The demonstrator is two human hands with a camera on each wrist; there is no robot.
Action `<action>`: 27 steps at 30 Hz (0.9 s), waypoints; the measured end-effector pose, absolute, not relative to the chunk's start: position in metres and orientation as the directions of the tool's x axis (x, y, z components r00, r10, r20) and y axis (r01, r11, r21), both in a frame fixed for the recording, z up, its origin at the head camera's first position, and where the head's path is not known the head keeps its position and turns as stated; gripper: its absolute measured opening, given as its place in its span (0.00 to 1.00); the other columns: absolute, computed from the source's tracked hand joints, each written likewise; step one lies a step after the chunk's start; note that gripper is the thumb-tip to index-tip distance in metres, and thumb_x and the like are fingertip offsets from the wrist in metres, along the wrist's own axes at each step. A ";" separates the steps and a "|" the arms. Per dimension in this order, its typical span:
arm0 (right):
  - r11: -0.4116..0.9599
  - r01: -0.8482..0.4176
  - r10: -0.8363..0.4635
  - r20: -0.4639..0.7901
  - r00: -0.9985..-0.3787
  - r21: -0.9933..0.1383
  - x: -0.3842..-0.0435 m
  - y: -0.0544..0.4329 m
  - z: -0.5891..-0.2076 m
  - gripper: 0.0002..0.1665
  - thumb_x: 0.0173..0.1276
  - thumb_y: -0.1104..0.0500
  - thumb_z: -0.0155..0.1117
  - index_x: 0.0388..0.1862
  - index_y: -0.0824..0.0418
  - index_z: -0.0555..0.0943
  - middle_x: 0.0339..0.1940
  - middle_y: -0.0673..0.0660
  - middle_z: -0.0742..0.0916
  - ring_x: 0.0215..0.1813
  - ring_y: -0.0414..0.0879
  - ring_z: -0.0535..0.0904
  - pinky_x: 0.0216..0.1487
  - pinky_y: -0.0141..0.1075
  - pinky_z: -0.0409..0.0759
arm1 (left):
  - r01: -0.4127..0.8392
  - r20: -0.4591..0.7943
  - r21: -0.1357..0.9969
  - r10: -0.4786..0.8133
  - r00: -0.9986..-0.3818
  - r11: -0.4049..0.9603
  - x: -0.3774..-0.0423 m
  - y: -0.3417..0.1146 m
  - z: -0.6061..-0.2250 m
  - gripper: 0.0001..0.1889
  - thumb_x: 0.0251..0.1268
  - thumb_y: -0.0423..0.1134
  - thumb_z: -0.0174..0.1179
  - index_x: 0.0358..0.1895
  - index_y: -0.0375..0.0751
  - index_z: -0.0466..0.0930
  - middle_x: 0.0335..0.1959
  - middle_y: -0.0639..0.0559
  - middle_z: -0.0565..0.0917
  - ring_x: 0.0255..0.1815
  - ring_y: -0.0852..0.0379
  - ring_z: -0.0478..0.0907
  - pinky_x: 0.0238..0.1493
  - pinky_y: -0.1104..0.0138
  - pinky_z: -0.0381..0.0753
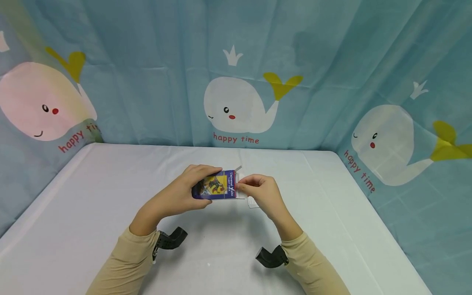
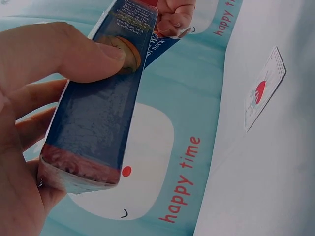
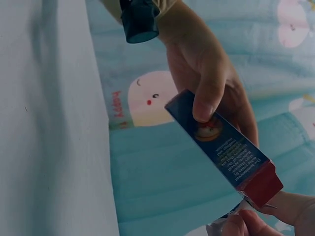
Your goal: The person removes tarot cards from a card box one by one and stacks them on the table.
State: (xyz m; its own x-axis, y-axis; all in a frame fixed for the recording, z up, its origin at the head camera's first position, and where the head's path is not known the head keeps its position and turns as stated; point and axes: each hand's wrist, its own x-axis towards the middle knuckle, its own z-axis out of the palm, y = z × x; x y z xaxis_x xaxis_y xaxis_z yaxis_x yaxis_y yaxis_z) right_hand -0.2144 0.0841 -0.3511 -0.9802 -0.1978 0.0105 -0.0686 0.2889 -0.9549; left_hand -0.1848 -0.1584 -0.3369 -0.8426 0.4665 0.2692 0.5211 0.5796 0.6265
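Note:
A blue tarot deck box [image 1: 214, 185] with a yellow picture on its front lies in my left hand [image 1: 186, 186], raised above the table. The left thumb presses one narrow side while the fingers reach round the opposite side. At the box's right end, whose white flaps [image 1: 240, 196] stand out, my right hand [image 1: 263, 192] pinches an end flap between thumb and fingers. That flap [image 3: 219, 225] shows partly in the right wrist view. The inside of the box is hidden. Below and behind the right hand, a small stack of cards [image 2: 266, 91] with a red mark lies on the table.
A white cloth covers the table [image 1: 206, 254]. Behind and at the sides hangs a blue curtain [image 1: 155, 102] printed with whales. Black wrist cameras [image 1: 173, 238] are strapped over both beige sleeves [image 1: 127, 258].

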 end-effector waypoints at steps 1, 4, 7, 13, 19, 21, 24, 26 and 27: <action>0.290 -0.068 -0.198 0.009 -0.980 -0.955 -0.214 0.084 -0.351 0.08 0.61 0.59 0.72 0.34 0.63 0.88 0.32 0.53 0.89 0.36 0.43 0.79 0.39 0.34 0.78 | 0.521 0.269 0.626 0.466 -0.843 0.580 -0.185 -0.158 -0.337 0.39 0.54 0.34 0.70 0.72 0.51 0.68 0.69 0.48 0.73 0.61 0.50 0.66 0.54 0.56 0.75; 0.291 -0.063 -0.197 0.005 -0.980 -0.955 -0.214 0.084 -0.351 0.08 0.61 0.59 0.72 0.34 0.63 0.88 0.33 0.54 0.89 0.37 0.43 0.79 0.40 0.34 0.78 | 0.521 0.269 0.627 0.466 -0.843 0.580 -0.185 -0.158 -0.337 0.39 0.54 0.34 0.70 0.72 0.50 0.68 0.69 0.49 0.73 0.61 0.50 0.66 0.53 0.57 0.75; 0.290 -0.057 -0.195 0.000 -0.981 -0.955 -0.215 0.084 -0.351 0.08 0.61 0.59 0.72 0.34 0.63 0.88 0.32 0.53 0.89 0.37 0.42 0.79 0.40 0.34 0.78 | 0.522 0.270 0.626 0.466 -0.842 0.580 -0.185 -0.158 -0.337 0.39 0.54 0.34 0.70 0.72 0.50 0.68 0.69 0.49 0.74 0.61 0.50 0.66 0.53 0.57 0.75; 0.284 -0.059 -0.201 0.001 -0.980 -0.957 -0.215 0.085 -0.351 0.08 0.61 0.59 0.72 0.33 0.64 0.88 0.30 0.53 0.89 0.36 0.41 0.79 0.39 0.33 0.77 | 0.527 0.272 0.617 0.470 -0.840 0.585 -0.185 -0.157 -0.337 0.39 0.54 0.34 0.71 0.72 0.50 0.68 0.68 0.48 0.74 0.61 0.50 0.66 0.54 0.56 0.74; 0.289 -0.054 -0.208 -0.008 -0.978 -0.956 -0.216 0.086 -0.352 0.08 0.61 0.59 0.71 0.33 0.64 0.87 0.29 0.51 0.88 0.34 0.42 0.78 0.37 0.33 0.77 | 0.530 0.276 0.620 0.472 -0.838 0.578 -0.184 -0.157 -0.337 0.39 0.52 0.34 0.71 0.72 0.49 0.68 0.69 0.47 0.73 0.63 0.48 0.66 0.56 0.54 0.74; 0.290 -0.050 -0.209 -0.012 -0.978 -0.956 -0.216 0.086 -0.352 0.08 0.61 0.58 0.71 0.33 0.64 0.87 0.29 0.51 0.88 0.33 0.42 0.79 0.37 0.34 0.78 | 0.529 0.274 0.620 0.472 -0.838 0.580 -0.184 -0.157 -0.336 0.39 0.53 0.34 0.71 0.72 0.48 0.68 0.69 0.47 0.73 0.63 0.48 0.66 0.56 0.53 0.74; 0.286 -0.044 -0.207 -0.016 -0.978 -0.957 -0.217 0.088 -0.350 0.09 0.61 0.58 0.71 0.33 0.64 0.87 0.28 0.51 0.88 0.32 0.42 0.80 0.38 0.34 0.79 | 0.528 0.273 0.616 0.470 -0.839 0.585 -0.184 -0.158 -0.336 0.39 0.53 0.34 0.71 0.72 0.47 0.68 0.69 0.47 0.73 0.63 0.48 0.66 0.55 0.54 0.75; 0.282 -0.039 -0.202 -0.020 -0.979 -0.959 -0.217 0.090 -0.349 0.09 0.62 0.58 0.71 0.34 0.64 0.87 0.27 0.51 0.87 0.30 0.43 0.81 0.39 0.35 0.80 | 0.526 0.274 0.611 0.466 -0.841 0.591 -0.184 -0.159 -0.336 0.39 0.54 0.33 0.71 0.73 0.47 0.67 0.69 0.47 0.73 0.62 0.48 0.66 0.54 0.54 0.75; 0.279 -0.035 -0.200 -0.023 -0.979 -0.960 -0.217 0.091 -0.348 0.10 0.62 0.57 0.71 0.34 0.64 0.87 0.26 0.51 0.87 0.30 0.43 0.81 0.40 0.36 0.80 | 0.525 0.276 0.611 0.463 -0.843 0.592 -0.184 -0.159 -0.335 0.39 0.54 0.33 0.71 0.73 0.47 0.67 0.69 0.47 0.73 0.62 0.47 0.66 0.54 0.54 0.75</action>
